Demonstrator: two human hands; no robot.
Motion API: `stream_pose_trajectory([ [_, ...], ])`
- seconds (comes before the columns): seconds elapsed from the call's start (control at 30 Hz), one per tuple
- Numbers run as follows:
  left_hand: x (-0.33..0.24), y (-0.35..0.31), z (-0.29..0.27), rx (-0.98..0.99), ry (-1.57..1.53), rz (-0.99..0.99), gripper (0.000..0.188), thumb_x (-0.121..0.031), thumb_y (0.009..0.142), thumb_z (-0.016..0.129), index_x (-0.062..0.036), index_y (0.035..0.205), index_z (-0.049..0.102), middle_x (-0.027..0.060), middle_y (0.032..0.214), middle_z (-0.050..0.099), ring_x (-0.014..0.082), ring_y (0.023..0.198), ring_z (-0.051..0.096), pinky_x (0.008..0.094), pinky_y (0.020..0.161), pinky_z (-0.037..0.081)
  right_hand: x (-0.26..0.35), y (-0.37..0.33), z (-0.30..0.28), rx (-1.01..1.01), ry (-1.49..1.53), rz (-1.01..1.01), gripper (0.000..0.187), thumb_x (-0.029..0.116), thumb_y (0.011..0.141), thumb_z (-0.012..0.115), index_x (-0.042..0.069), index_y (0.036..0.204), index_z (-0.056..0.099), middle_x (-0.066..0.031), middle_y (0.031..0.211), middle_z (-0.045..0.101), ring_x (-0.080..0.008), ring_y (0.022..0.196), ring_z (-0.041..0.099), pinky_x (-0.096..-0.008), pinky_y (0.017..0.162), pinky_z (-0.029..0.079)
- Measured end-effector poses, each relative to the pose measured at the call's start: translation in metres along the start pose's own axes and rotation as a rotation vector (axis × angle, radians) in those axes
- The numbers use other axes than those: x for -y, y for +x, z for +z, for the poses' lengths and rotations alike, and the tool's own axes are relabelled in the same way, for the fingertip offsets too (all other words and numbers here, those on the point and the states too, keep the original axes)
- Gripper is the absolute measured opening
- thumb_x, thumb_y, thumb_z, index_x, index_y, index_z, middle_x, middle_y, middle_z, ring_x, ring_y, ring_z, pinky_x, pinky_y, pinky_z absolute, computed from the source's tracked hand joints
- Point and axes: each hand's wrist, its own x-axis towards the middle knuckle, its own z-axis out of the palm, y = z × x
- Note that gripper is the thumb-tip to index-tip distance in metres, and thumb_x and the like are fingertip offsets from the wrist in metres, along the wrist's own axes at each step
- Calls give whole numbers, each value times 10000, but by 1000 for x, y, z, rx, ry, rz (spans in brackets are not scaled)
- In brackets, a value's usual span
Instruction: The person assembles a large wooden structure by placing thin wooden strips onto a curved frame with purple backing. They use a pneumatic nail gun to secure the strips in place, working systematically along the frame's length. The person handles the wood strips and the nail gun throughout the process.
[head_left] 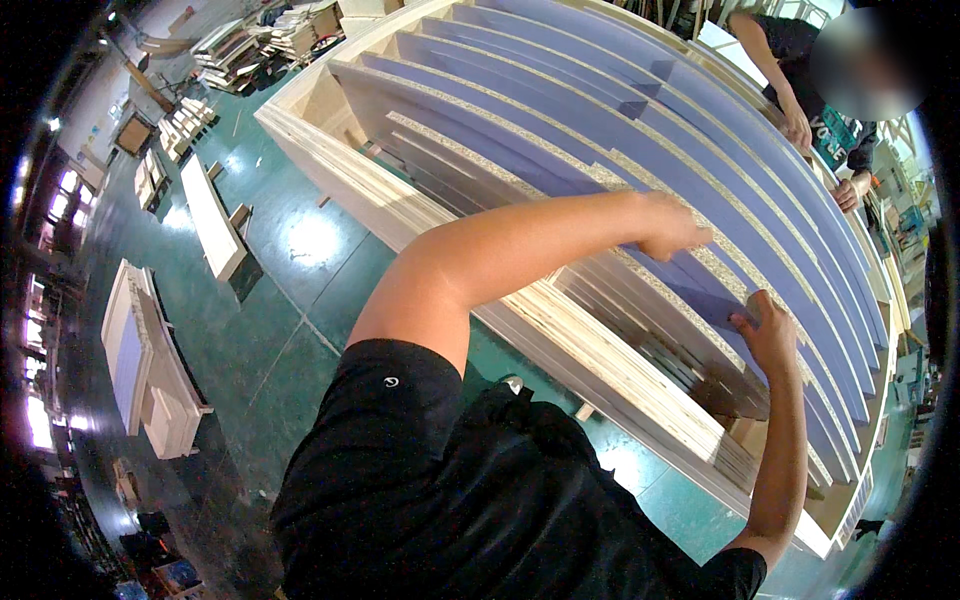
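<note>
Left hand (675, 228) and right hand (772, 335) grasp one panel's top edge (727, 272). Keep it upright, grip even, clear of neighbouring boards (560, 123).

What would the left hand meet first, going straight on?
The left hand would likely meet a speckled panel edge just ahead; depth is unclear, so it may already be touching.

Hands (672, 227) (770, 338) forward, left elbow (437, 262) bent

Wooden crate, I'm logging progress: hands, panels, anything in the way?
Left hand, right hand: at panel edges. Panels: upright, side by side in crate. Possible obstruction: co-worker's hands, far side.
</note>
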Motion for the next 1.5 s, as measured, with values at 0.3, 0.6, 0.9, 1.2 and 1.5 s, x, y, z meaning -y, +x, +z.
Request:
stream_pose_trajectory([
  [0.3, 10, 11, -4, 38, -8, 79, 528, -215, 793, 832, -120, 1245, 576, 213, 1060, 713, 430, 1040, 677, 558, 848, 531, -2, 2, 2, -12, 0, 11, 402, 354, 860, 778, 70, 1067, 583, -189, 1003, 715, -423, 948, 690, -507, 782, 528],
  [0.6, 21, -5, -12, -47, -78, 70, 669, -299, 806, 816, -121, 1392, 546, 219, 1275, 653, 416, 1180, 626, 507, 966, 520, -4, 1, -2, 31, -14, 37, 415, 331, 828, 807, 74, 1076, 596, -195, 1023, 724, -406, 972, 699, -494, 805, 530],
  [0.9, 228, -226, -73, 168, 142, -683, 603, -82, 751, 749, -105, 1335, 603, 188, 1296, 653, 360, 1233, 608, 458, 1014, 505, 0, 6, 2, 19, -32, 55, 508, 370, 791, 844, 44, 1099, 604, -205, 974, 697, -431, 899, 671, -499, 773, 503],
  [1.2, 250, -245, -35, 188, 184, -733, 373, -99, 708, 832, -74, 1059, 711, 194, 1002, 726, 418, 990, 688, 512, 840, 550, 1, 4, -1, -41, 31, -19, 477, 342, 778, 857, 29, 1020, 589, -195, 948, 695, -434, 890, 671, -501, 747, 506],
  [1.5, 255, -226, -52, 263, 257, -599, 194, -92, 758, 766, -11, 928, 720, 231, 926, 718, 422, 936, 697, 517, 794, 553, 1, -1, -7, -13, 23, 38, 487, 349, 779, 863, 23, 1030, 604, -207, 951, 698, -430, 886, 674, -503, 757, 508],
])
